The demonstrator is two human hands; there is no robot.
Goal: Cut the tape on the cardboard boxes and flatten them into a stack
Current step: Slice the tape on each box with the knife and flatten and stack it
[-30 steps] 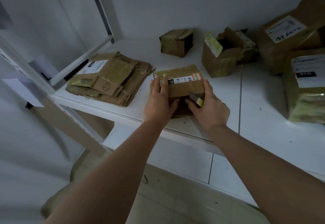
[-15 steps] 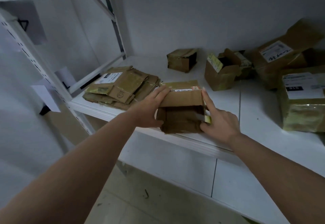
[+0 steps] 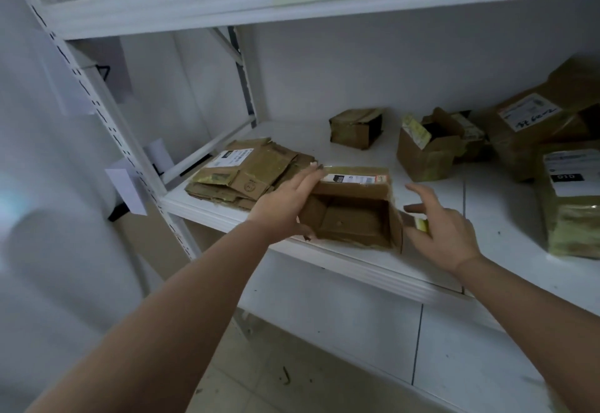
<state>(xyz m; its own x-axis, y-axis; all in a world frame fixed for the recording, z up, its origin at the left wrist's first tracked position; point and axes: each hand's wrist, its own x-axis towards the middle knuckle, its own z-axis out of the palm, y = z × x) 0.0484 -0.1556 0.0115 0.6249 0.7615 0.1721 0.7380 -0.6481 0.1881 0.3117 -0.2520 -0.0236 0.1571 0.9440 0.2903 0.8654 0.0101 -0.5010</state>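
Observation:
A small cardboard box [image 3: 350,221] with a white label on top lies on the white shelf [image 3: 373,266], its open end facing me and its inside bare. My left hand [image 3: 285,205] grips its left wall, fingers along the outside and thumb at the lower front corner. Just right of the box, not touching it, my right hand [image 3: 444,234] holds a small yellow-tipped cutter [image 3: 419,223] while its fingers point left. A stack of flattened cardboard [image 3: 250,172] lies to the left of the box on the same shelf.
Further back stand a small closed box [image 3: 355,128] and an opened box [image 3: 425,149]. Two larger taped boxes [image 3: 535,127] [image 3: 571,198] fill the right end. An upper shelf [image 3: 292,0] hangs overhead, and a perforated post [image 3: 107,114] rises at the left.
The box has been tipped so that its open end faces me. My right hand has come off the box and moved right with the cutter. The view has tilted upward.

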